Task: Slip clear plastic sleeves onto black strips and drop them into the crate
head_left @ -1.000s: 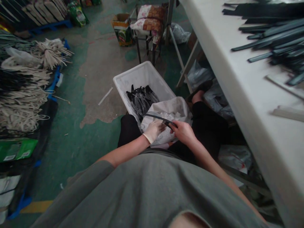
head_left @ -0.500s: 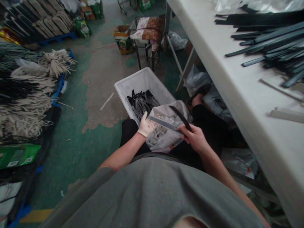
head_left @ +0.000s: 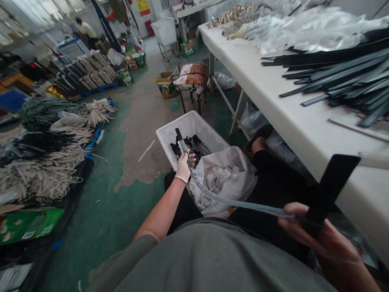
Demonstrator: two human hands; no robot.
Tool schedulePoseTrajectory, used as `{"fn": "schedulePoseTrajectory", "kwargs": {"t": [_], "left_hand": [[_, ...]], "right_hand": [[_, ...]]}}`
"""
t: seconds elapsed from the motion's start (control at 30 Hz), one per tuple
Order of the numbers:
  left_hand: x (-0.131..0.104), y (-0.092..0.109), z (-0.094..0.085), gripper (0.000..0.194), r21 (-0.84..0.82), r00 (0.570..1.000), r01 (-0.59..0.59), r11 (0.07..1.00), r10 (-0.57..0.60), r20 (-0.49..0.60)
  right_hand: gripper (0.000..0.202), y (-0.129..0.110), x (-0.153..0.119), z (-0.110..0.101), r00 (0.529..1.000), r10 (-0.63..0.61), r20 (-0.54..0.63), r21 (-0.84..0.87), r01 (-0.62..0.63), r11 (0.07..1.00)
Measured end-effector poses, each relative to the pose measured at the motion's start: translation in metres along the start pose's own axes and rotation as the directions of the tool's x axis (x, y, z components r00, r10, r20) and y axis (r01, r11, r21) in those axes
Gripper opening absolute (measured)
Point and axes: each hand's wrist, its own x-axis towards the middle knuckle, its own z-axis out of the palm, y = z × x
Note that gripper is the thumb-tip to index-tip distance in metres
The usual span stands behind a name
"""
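My left hand (head_left: 184, 165), in a white glove, is closed on a long strip near the white bin. The strip's black tip (head_left: 178, 134) sticks up past the fingers. From there a thin grey band (head_left: 234, 203) runs in a sagging curve to my right hand (head_left: 319, 235). That bare hand, slightly blurred, pinches the band's other end and grips a wide black strip (head_left: 337, 178), which stands up beside the table edge. Whether band and black strip are one piece is unclear. Below lies an open whitish bag (head_left: 243, 174) with pale scraps (head_left: 220, 178).
The white bin (head_left: 165, 140) holds dark strips (head_left: 199, 148). At right, a white table (head_left: 243, 65) carries many black strips (head_left: 343, 77) and clear plastic bags (head_left: 306, 30). Bundled cords (head_left: 39, 158) lie on the left. A stool (head_left: 191, 77) with a cushion stands ahead; a person (head_left: 87, 32) is far off.
My right hand has moved right and nearer to me with the black strip, drawing the band out long. My left hand has closed on the strip. The view has tilted up.
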Motion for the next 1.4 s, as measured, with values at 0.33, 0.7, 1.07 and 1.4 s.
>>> {"fn": "schedulePoseTrajectory", "kwargs": {"t": [0.33,0.7,1.07,1.4], "left_hand": [[-0.076,-0.048,-0.006,0.050,0.519,0.801,-0.052,0.853,-0.274,0.532],[-0.106,-0.035,0.035,0.054,0.446,0.754,-0.121,0.887,-0.209,0.622],[-0.104,-0.051,-0.035,0.045,0.764,0.671,-0.219,0.606,-0.475,0.570],[0.048,0.051,-0.018,0.040,0.766,0.962,-0.185,0.616,-0.044,0.268]], "right_hand": [[0.044,-0.061,0.104,0.018,0.951,-0.302,-0.067,0.108,0.308,0.945],[0.038,-0.055,0.131,0.071,0.949,-0.314,-0.011,0.234,0.307,0.922],[0.027,-0.052,0.105,0.040,0.900,-0.249,-0.358,0.306,0.365,0.879],[0.027,-0.058,0.108,0.064,0.865,-0.354,-0.356,0.113,0.416,0.902]]}}
